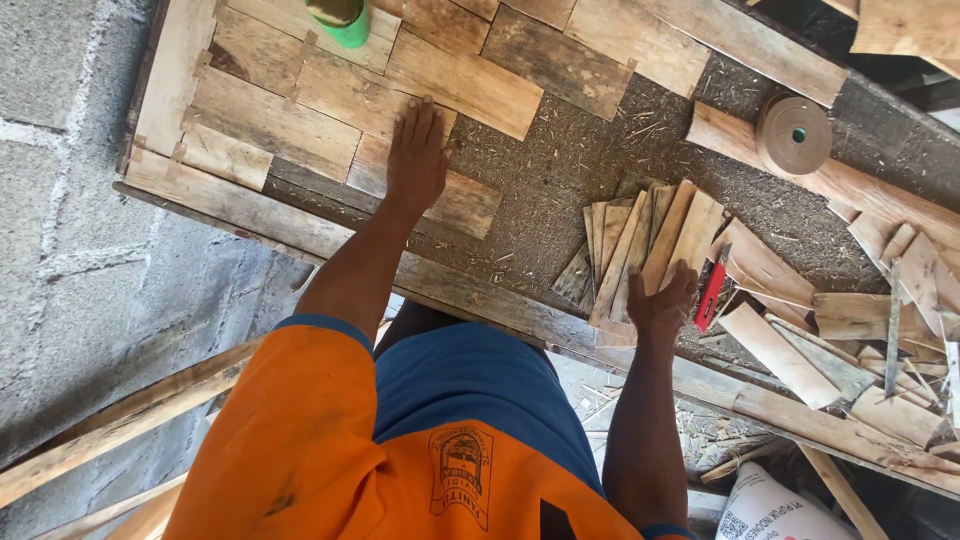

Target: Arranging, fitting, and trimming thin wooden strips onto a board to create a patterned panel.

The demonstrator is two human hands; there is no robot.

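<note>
Seen from above, a person in an orange shirt leans over a dusty counter (560,170); the left hand (415,150), centre of the frame, lies flat and open, its grip holding nothing, pressing laid wooden pieces (330,105) that fill the upper left; the right hand (662,305), lower right of centre, curls its grip onto a fanned stack of thin wood slats (640,235); a red-handled tool (712,290) lies just beside; a tape roll (793,135) sits upper right; the step in hand appears to be picking a slat, which would then need lifting across to the bare gap.
</note>
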